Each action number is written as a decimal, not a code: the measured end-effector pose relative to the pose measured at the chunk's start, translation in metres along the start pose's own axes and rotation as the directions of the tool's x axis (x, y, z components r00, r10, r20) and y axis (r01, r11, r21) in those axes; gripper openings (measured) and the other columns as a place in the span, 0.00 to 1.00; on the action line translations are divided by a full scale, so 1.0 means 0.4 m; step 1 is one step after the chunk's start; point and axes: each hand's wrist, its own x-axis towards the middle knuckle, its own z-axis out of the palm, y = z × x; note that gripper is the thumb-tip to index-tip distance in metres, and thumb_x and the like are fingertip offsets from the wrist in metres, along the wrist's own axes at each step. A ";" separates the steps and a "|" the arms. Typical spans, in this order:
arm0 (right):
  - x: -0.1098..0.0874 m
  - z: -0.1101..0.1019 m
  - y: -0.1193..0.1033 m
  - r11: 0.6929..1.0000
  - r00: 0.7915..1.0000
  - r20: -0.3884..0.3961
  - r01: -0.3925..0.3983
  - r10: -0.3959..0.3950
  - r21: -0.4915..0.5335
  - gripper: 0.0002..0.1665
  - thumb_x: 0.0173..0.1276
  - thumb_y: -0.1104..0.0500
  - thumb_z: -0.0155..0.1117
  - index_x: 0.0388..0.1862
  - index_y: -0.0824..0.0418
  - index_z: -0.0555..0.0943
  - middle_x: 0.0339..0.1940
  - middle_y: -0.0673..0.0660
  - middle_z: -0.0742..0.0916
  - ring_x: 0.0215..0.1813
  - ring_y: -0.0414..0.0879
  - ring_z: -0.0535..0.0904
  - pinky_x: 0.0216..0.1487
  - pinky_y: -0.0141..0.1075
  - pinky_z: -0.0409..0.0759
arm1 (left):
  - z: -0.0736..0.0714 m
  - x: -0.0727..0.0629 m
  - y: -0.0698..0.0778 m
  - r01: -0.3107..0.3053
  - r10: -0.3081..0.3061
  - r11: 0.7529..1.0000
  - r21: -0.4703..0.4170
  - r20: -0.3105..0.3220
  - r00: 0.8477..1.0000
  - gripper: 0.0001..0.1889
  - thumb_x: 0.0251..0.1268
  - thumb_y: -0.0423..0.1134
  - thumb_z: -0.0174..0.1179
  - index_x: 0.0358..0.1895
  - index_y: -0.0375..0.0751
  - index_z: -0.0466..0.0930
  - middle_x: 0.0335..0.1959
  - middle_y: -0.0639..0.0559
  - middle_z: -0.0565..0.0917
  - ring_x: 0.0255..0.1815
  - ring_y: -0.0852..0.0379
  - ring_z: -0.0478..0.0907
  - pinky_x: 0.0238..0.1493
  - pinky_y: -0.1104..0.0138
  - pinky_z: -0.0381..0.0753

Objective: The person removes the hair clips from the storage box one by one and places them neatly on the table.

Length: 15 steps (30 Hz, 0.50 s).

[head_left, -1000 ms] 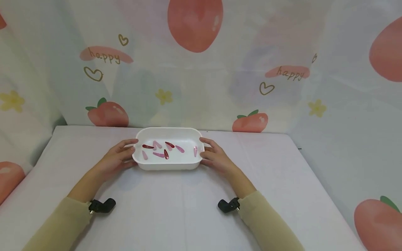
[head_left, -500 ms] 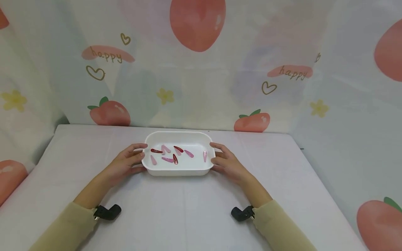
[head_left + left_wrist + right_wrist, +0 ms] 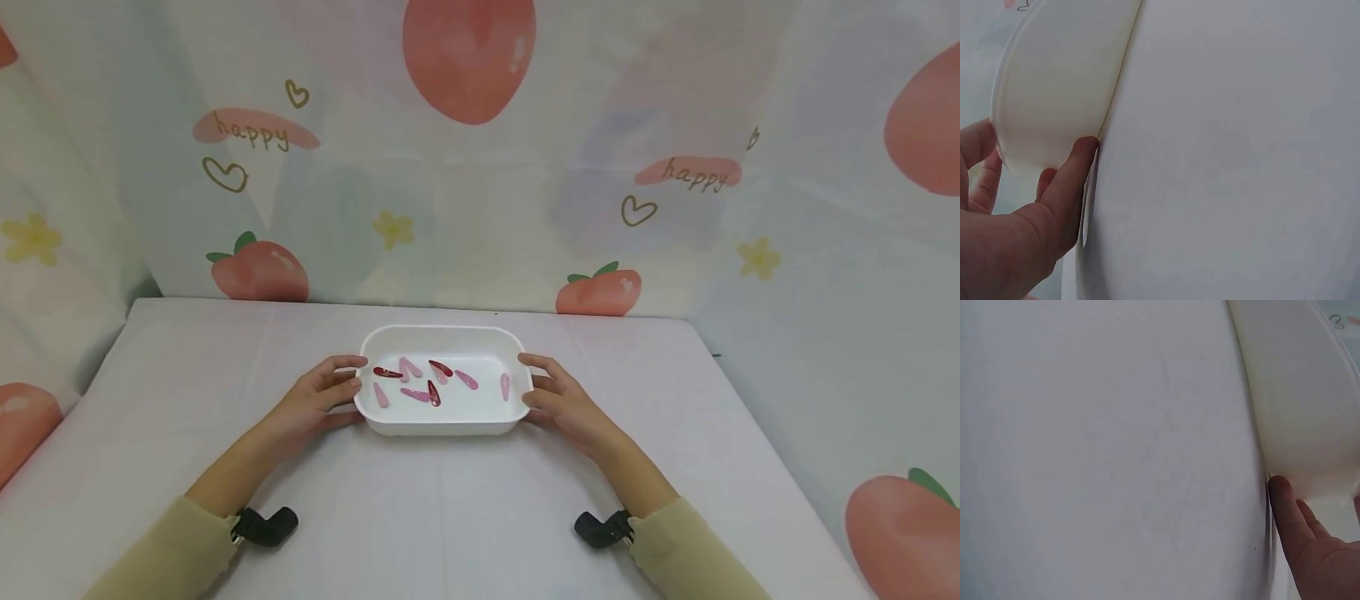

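A white rectangular tray with rounded corners [image 3: 442, 428] is held between both hands near the back of the table. Inside it lie several snap hair clips, some dark red [image 3: 434, 393] and others pink [image 3: 467, 380]. My left hand [image 3: 306, 408] grips the left end, its fingertips at the rim and along the side. At the opposite end, my right hand [image 3: 576, 412] grips in the same way. In the left wrist view, a fingertip [image 3: 1087, 145] reaches the bottom edge of the tray wall, close to the cloth. The right wrist view shows a fingertip [image 3: 1279, 485] at the matching lower edge.
White cloth covers the table [image 3: 442, 517], whose back edge runs just behind the tray. A printed curtain with peaches [image 3: 258, 272] hangs behind and along both sides. Each wrist carries a black camera mount [image 3: 266, 527] by a beige sleeve [image 3: 168, 550].
Both hands have moved the tray rightward and closer to me, away from the table's back edge. The clips keep their arrangement inside it, and the grip is the same.
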 end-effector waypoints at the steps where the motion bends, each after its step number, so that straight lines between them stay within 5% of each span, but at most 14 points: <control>1: -0.004 -0.003 0.001 1.000 1.000 -0.002 -0.004 0.004 -0.002 0.38 0.71 0.66 0.56 0.78 0.53 0.59 0.73 0.67 0.69 0.64 0.60 0.74 0.59 0.41 0.82 | 0.004 -0.001 -0.001 -0.005 0.005 1.000 0.001 0.008 1.000 0.26 0.79 0.41 0.51 0.74 0.45 0.59 0.74 0.38 0.60 0.68 0.39 0.69 0.60 0.54 0.80; 15: -0.054 -0.033 0.012 1.000 1.000 -0.011 -0.023 0.023 -0.019 0.37 0.72 0.65 0.56 0.77 0.53 0.59 0.74 0.67 0.68 0.64 0.60 0.75 0.57 0.39 0.82 | 0.048 -0.013 -0.008 0.005 -0.005 1.000 -0.004 0.021 1.000 0.26 0.78 0.41 0.53 0.74 0.45 0.60 0.71 0.39 0.61 0.66 0.41 0.71 0.61 0.53 0.80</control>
